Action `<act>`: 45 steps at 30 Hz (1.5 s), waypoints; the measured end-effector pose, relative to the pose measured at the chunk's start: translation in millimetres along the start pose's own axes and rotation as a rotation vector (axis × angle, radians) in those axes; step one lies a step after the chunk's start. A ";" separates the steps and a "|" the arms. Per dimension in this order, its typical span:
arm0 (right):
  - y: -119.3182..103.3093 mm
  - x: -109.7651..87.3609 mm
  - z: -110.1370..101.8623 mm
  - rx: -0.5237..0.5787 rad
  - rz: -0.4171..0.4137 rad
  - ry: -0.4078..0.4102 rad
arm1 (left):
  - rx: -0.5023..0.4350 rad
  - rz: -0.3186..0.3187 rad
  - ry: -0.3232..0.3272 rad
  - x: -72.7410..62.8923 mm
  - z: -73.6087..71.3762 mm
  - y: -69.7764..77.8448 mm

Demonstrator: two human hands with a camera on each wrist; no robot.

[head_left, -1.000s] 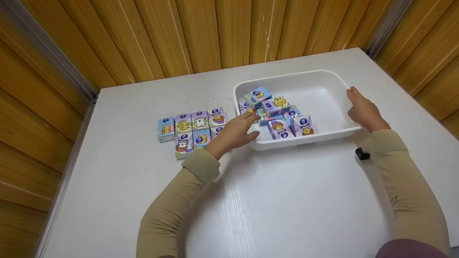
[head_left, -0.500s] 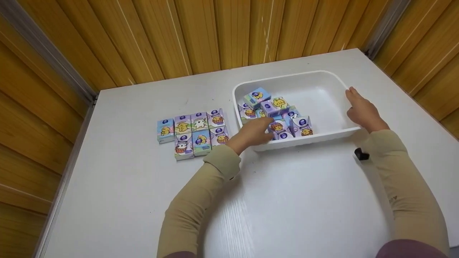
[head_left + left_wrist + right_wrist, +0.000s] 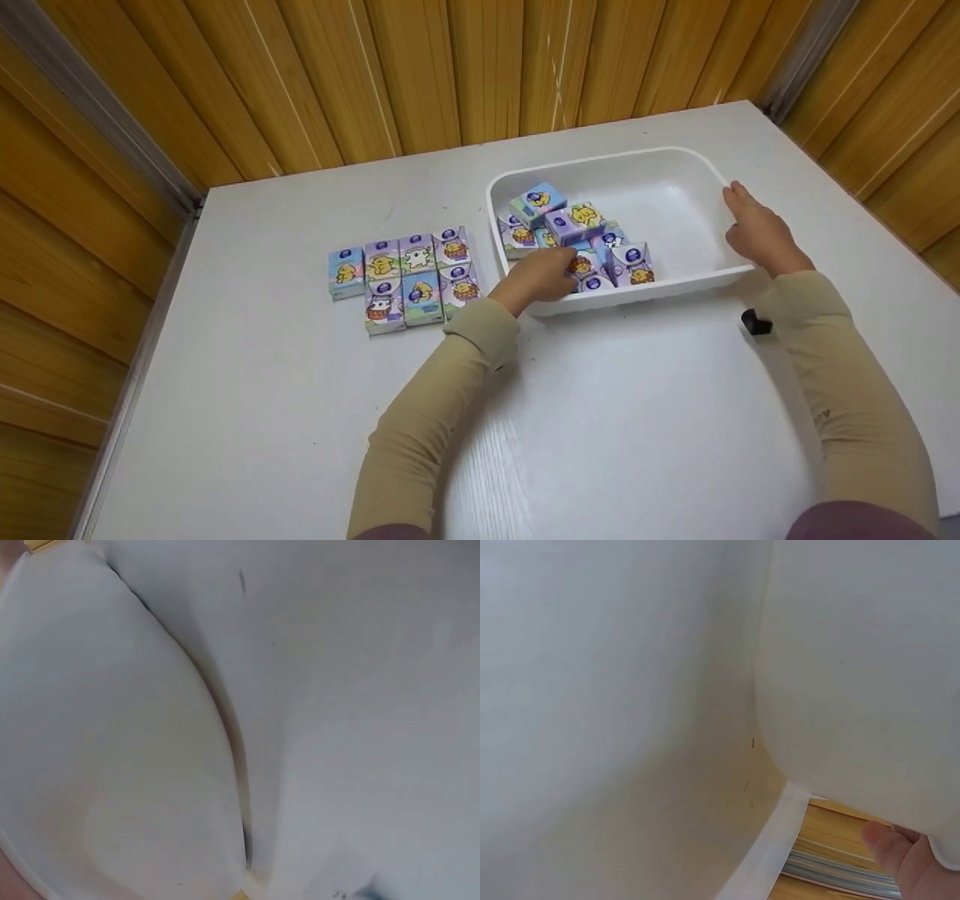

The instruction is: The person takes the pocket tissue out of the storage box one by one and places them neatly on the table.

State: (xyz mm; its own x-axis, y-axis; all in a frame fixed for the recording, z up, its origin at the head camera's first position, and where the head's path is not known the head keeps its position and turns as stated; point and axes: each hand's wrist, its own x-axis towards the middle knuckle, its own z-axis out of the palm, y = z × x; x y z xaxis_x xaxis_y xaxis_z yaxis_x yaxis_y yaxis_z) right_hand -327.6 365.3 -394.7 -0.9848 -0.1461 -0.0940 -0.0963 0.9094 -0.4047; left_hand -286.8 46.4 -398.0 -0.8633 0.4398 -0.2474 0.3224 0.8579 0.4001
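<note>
A white plastic tray (image 3: 694, 225) sits on the table, with several small cartoon-printed tissue packs (image 3: 576, 221) heaped in its left half. My left hand (image 3: 541, 276) reaches over the near left part of the tray, its curled fingers gripping the left end of a lilac-and-white tissue pack (image 3: 594, 276); the fingertips are hidden from the head camera. At the opposite end, my right hand (image 3: 765, 234) holds the tray's right rim. In the right wrist view, fingertips (image 3: 889, 844) show beside the tray's wall.
Left of the tray, several more packs (image 3: 420, 296) lie side by side in two rows on the white table (image 3: 247, 390). Wood-patterned panels (image 3: 480, 67) stand behind the table. A small black piece (image 3: 756, 322) shows beside the right sleeve.
My left hand has moved right from the tray's left edge to the near packs, and its fingers have curled in. The right hand and the tray stay in place.
</note>
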 end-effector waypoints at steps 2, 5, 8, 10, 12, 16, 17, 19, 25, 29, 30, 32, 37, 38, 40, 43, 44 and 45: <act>-0.1 -0.5 -0.2 -0.006 -0.006 -0.005 | 0.019 -0.007 0.003 0.2 0.4 0.0; 0.3 -0.7 -0.1 -0.016 -0.011 -0.004 | 0.031 -0.030 0.002 0.3 1.0 0.2; 0.1 -0.6 -0.2 -0.014 -0.009 0.002 | 0.013 -0.065 0.005 0.1 1.9 0.2; -0.1 -0.7 -0.6 -0.013 -0.011 0.006 | 0.007 -0.078 0.021 0.0 2.4 -0.1; -0.7 -0.8 -0.8 -0.010 -0.012 0.009 | -0.002 -0.092 0.038 -0.5 2.9 -0.3; -1.2 -1.1 -0.7 -0.006 -0.011 0.011 | 0.003 -0.129 0.090 -1.5 3.9 0.0; -1.3 -1.1 -0.6 -0.005 -0.009 0.011 | 0.025 -0.140 0.111 -1.8 4.1 0.5; -1.4 -1.2 -0.4 -0.004 -0.006 0.013 | 0.106 -0.157 0.148 -2.1 4.6 1.8; -1.1 -0.5 -0.1 0.001 -0.003 0.023 | 0.367 -0.207 0.218 -2.5 6.2 5.8; 0.2 -0.2 0.0 -0.003 -0.008 0.008 | 0.375 -0.112 0.280 -2.9 5.9 5.5; 0.6 -0.1 0.0 -0.003 -0.009 0.005 | 0.365 -0.075 0.282 -2.7 5.7 5.1; 1.5 -0.1 0.1 -0.006 -0.013 -0.004 | 0.326 -0.010 0.271 -2.0 5.5 4.0; 2.2 0.7 0.4 -0.005 -0.011 -0.004 | 0.221 0.015 0.185 -2.3 3.8 2.3; 2.0 0.8 0.4 0.000 -0.010 0.001 | 0.213 0.008 0.172 -2.7 3.3 2.2; 1.6 1.0 0.4 0.002 -0.008 0.010 | 0.208 -0.006 0.153 -3.2 2.8 2.1; 1.7 1.1 0.3 0.007 -0.004 0.015 | 0.203 -0.017 0.140 -3.4 2.8 1.9; 1.6 1.0 0.3 0.009 -0.002 0.015 | 0.198 -0.018 0.140 -3.2 2.8 1.9; 1.7 0.9 0.3 0.008 -0.002 0.014 | 0.193 -0.021 0.140 -3.1 2.9 2.0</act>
State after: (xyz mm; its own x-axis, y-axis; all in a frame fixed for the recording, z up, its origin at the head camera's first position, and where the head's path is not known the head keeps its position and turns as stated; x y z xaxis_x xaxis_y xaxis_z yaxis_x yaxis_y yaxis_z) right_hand -328.6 366.6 -395.8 -0.9866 -0.1422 -0.0805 -0.0971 0.9061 -0.4117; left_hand -282.4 47.5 -398.9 -0.9120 0.3912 -0.1235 0.3599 0.9075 0.2167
